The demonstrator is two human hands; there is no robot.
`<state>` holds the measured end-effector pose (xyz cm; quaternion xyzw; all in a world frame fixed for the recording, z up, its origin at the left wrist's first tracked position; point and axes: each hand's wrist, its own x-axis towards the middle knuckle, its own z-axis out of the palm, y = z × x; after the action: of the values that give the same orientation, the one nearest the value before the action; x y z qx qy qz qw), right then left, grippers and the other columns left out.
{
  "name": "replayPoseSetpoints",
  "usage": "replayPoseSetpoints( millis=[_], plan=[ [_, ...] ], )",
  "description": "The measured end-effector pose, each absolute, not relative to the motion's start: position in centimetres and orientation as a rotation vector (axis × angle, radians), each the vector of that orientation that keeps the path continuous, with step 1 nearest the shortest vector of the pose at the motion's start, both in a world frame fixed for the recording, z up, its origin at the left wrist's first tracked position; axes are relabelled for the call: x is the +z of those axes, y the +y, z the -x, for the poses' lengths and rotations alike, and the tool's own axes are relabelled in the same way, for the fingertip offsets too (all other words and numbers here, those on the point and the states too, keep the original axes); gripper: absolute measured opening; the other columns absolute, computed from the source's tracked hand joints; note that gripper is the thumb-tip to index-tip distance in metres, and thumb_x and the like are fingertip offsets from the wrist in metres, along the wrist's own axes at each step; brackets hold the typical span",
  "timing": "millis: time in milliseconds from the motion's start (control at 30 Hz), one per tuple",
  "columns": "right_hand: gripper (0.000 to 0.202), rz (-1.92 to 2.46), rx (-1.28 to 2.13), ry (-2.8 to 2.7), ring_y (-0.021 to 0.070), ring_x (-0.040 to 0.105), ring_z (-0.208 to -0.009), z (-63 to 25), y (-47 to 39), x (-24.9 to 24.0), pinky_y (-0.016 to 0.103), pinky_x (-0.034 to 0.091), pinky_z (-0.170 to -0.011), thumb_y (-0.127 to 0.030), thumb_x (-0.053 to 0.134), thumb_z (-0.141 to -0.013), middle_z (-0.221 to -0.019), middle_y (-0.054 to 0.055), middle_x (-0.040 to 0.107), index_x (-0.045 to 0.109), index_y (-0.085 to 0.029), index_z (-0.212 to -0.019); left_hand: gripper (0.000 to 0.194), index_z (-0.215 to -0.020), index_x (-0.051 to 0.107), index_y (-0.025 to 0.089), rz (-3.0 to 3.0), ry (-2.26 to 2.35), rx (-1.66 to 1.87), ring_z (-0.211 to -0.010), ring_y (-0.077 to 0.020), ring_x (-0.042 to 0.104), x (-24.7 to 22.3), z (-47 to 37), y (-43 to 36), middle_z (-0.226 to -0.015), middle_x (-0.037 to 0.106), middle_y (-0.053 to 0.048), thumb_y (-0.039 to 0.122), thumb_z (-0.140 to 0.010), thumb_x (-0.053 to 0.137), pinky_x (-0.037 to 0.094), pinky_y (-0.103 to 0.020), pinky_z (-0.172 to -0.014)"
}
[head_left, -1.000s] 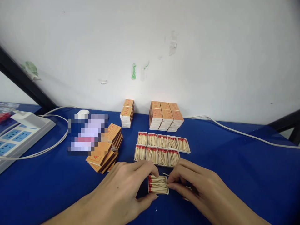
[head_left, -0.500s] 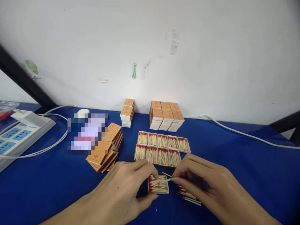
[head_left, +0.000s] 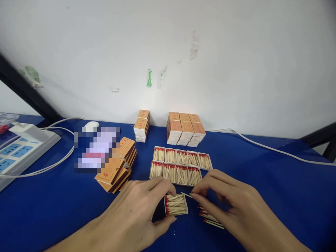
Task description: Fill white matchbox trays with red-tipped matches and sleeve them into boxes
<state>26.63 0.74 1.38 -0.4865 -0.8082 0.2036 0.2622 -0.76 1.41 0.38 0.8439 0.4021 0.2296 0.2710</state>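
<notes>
My left hand [head_left: 149, 199] steadies a small white matchbox tray [head_left: 187, 206], its index finger and thumb curled at the near and far sides. Matches [head_left: 175, 204] fill that tray, most with red heads to the left. Just right of it, my right hand [head_left: 223, 199] is closed in a pinch at the end of a single match [head_left: 186, 194]; the far end of this match is hidden by the fingertips. Several loose matches [head_left: 210, 218] lie on the table, partly under my right hand. Beyond my hands stand two rows of filled matchbox trays [head_left: 181, 166], open side up.
Orange matchboxes [head_left: 185, 127] are stacked by the wall, with a narrower stack [head_left: 141, 126] to their left. A leaning pile of orange matchboxes [head_left: 112, 171] sits at left. Further left are a blurred-out patch [head_left: 97, 147], a power strip [head_left: 23, 150] and white cables [head_left: 262, 147].
The match that my right fingers held over the tray is out of them. My right fingertips have shifted slightly up to the single match lying beside the tray. My left hand stays at the tray.
</notes>
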Motion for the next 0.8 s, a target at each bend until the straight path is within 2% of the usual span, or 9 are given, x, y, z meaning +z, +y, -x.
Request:
replayPoseSetpoints(
  millis=[167,367,533,633,733,800],
  plan=[
    [0.021,1.337,0.462,-2.344,0.0151,0.079,-0.079,-27.2,0.9,0.4,0.023,0.063,-0.068,-0.008,0.083,-0.101,-0.1,-0.002,0.077,0.078,-0.028,-0.103,0.043,-0.115,0.067,0.028,-2.262,1.102,0.611,-0.076,-0.0186,0.073,0.6,0.9,1.5,-0.102,0.079,0.007,0.005,-0.085,0.087,0.048,-0.032,-0.067],
    [0.03,1.205,0.166,-2.485,0.0185,0.077,-0.081,-27.0,0.5,-0.6,0.025,0.062,-0.065,-0.005,0.057,-0.112,-0.095,0.002,0.076,0.074,-0.025,-0.099,0.041,-0.115,0.067,0.029,-2.259,1.117,0.636,-0.077,-0.0187,0.072,0.4,0.8,1.6,-0.1,0.077,0.007,0.008,-0.085,0.087,0.047,-0.032,-0.067],
    [0.031,1.227,0.163,-2.384,0.0189,0.078,-0.08,-27.1,0.6,0.5,0.027,0.061,-0.064,-0.018,0.052,-0.121,-0.094,0.003,0.075,0.073,-0.026,-0.099,0.023,-0.112,0.069,0.029,-2.214,1.121,0.797,-0.065,-0.0127,0.056,0.4,0.7,1.2,-0.108,0.072,0.004,0.026,-0.097,0.086,0.043,-0.03,-0.058],
    [0.026,1.257,0.303,-2.234,0.0175,0.077,-0.079,-26.5,0.3,1.2,0.026,0.062,-0.068,-0.025,0.06,-0.12,-0.093,0.002,0.075,0.073,-0.027,-0.098,0.013,-0.116,0.072,0.029,-2.177,1.1,0.971,-0.061,-0.0098,0.052,0.4,0.6,0.9,-0.113,0.073,0.004,0.025,-0.107,0.08,0.049,-0.027,-0.06],
    [0.019,1.215,0.475,-2.117,0.0165,0.078,-0.082,-25.6,-0.5,1.5,0.024,0.063,-0.071,-0.025,0.068,-0.117,-0.094,0.001,0.078,0.077,-0.028,-0.1,0.033,-0.135,0.077,0.034,-2.071,1.034,1.025,-0.07,-0.0109,0.064,0.5,0.3,0.8,-0.11,0.078,0.005,0.026,-0.105,0.089,0.06,-0.025,-0.073],
    [0.014,1.184,0.57,-2.068,0.0173,0.079,-0.084,-25.0,-1.0,1.6,0.024,0.064,-0.071,-0.025,0.073,-0.114,-0.095,0.001,0.08,0.081,-0.029,-0.103,0.04,-0.139,0.081,0.037,-1.973,0.936,0.961,-0.078,-0.0121,0.071,0.6,0.0,0.8,-0.109,0.08,0.006,0.026,-0.103,0.094,0.064,-0.024,-0.082]
  ],
)
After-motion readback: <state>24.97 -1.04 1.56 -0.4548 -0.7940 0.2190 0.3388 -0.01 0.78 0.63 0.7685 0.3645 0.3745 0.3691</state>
